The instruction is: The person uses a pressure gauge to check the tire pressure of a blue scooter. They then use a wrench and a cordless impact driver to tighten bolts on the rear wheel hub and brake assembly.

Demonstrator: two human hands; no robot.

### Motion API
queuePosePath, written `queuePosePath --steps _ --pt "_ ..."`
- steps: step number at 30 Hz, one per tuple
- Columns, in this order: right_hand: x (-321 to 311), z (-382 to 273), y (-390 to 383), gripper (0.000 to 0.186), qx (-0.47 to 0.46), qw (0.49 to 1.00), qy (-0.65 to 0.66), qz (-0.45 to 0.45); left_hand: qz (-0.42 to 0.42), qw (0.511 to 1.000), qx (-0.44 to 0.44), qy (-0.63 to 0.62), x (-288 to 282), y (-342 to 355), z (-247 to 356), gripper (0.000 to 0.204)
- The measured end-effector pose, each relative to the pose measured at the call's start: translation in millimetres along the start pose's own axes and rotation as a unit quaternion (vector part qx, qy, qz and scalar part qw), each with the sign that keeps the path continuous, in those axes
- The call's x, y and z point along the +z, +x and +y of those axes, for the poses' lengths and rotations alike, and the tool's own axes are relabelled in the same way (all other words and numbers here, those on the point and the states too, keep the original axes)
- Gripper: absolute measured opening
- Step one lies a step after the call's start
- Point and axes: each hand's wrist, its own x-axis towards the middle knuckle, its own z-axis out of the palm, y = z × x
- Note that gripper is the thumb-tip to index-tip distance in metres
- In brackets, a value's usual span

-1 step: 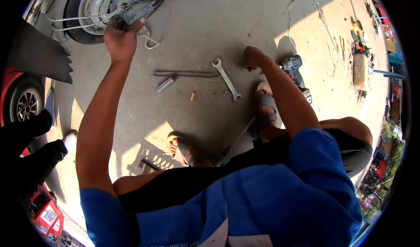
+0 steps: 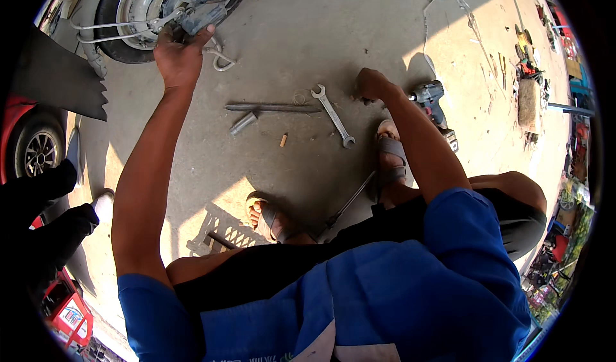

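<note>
My left hand [image 2: 179, 59] reaches up to the hub of a scooter wheel [image 2: 109, 22] at the upper left. Its fingers curl against a dark part beside the hub, thumb stretched out; what they grip is hidden. My right hand [image 2: 372, 86] is closed in a fist above the floor, its palm side hidden. Between my hands lie an open-ended wrench [image 2: 332, 116], a long metal bar [image 2: 273, 108], a short metal tube [image 2: 243, 124] and a small tan cylinder [image 2: 283, 140]. A cordless impact driver [image 2: 434, 102] lies beside my right forearm.
A long thin tool [image 2: 351, 199] lies between my sandalled feet. Another person's dark-clad legs [image 2: 54, 195] stand at the left, near a red vehicle's wheel [image 2: 38, 145]. A tan block [image 2: 529, 105] and scattered parts lie at the far right.
</note>
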Motion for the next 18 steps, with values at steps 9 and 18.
queuePosePath --steps 9,18 --pt "-43 -100 -38 0.023 -0.035 0.907 0.406 0.107 0.025 1.0 0.015 -0.002 -4 2 -20 0.055" --pt "-106 -257 -65 0.017 -0.18 0.707 0.642 0.234 0.023 1.0 0.01 -0.016 -4 -1 -12 0.054"
